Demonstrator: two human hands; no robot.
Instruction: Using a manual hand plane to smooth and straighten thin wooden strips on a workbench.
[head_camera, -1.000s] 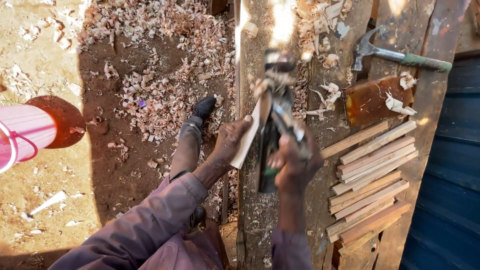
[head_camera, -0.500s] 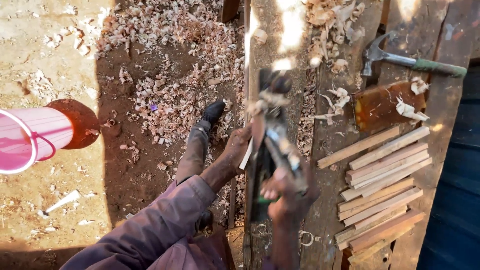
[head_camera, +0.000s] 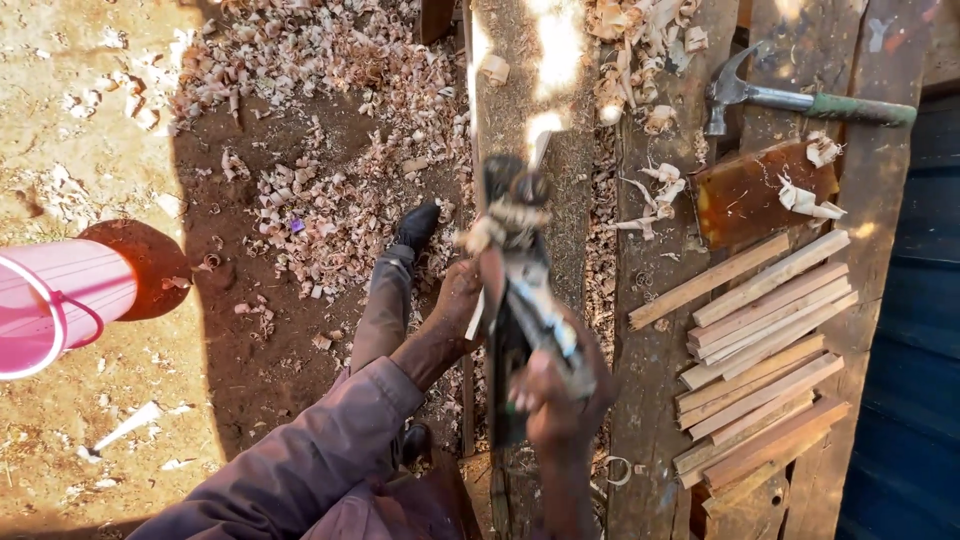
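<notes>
My right hand (head_camera: 560, 392) grips the rear of a dark metal hand plane (head_camera: 520, 265), which points away from me along a long wooden workbench (head_camera: 660, 400). Curled shavings cling to the plane's front. My left hand (head_camera: 458, 300) is beside the plane at the bench's left edge, closed on a thin pale wooden slat (head_camera: 477, 318). The plane is blurred. Its sole and the wood under it are hidden.
A claw hammer (head_camera: 800, 100) lies at the far right of the bench, with a brown block (head_camera: 765, 190) below it and a pile of several cut slats (head_camera: 765, 350). A pink bucket (head_camera: 55, 300) stands left on the dirt. Shavings (head_camera: 330, 150) cover the ground by my shoe (head_camera: 415, 225).
My right hand has drawn the plane back toward my body along the bench. My left hand stays at the bench edge on the slat.
</notes>
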